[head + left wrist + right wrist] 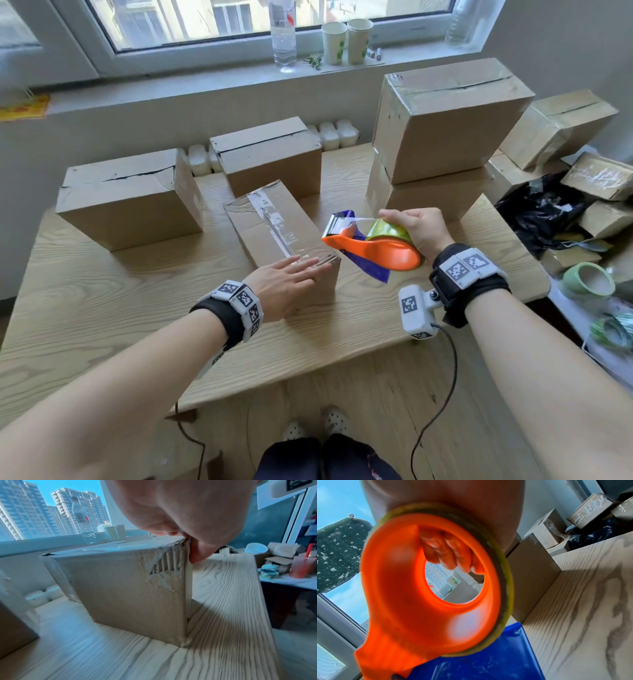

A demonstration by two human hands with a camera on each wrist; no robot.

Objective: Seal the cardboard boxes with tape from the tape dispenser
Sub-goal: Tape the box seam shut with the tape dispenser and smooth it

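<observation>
Noted taped box [274, 226] at bench [102, 308] centre, long axis running from near-right corner away to far-left, clear tape strip laid along the top seam. Left hand [284, 284] flat on the box's near end, fingers straight and pointing right, gripping nothing; in left wrist view, fingertips [195, 553] seen at the torn near corner of the same box [130, 588]. Right hand [416, 231] curled round the tape roll of the orange tape dispenser [373, 248], held in the air just right of the box, apart from it, cutter end pointing left toward the box's near-right corner; blue flap hanging below. In right wrist view, fingers [452, 555] seen hooked through the dispenser [412, 588] ring. Dispenser therefore nearer the right hand's side of the box, blade facing the seam line from the near end. Judged: this box looks sealed along the top; 2 boxes with open seams remaining, one at far left [126, 198] and one behind [270, 154], both left of and beyond the dispenser. Judged: next move likely a reach leftward and away across the bench, right hand carrying the dispenser, left hand nearer those boxes for steadying. Stacked boxes [445, 120] at right already showing tape.
</observation>
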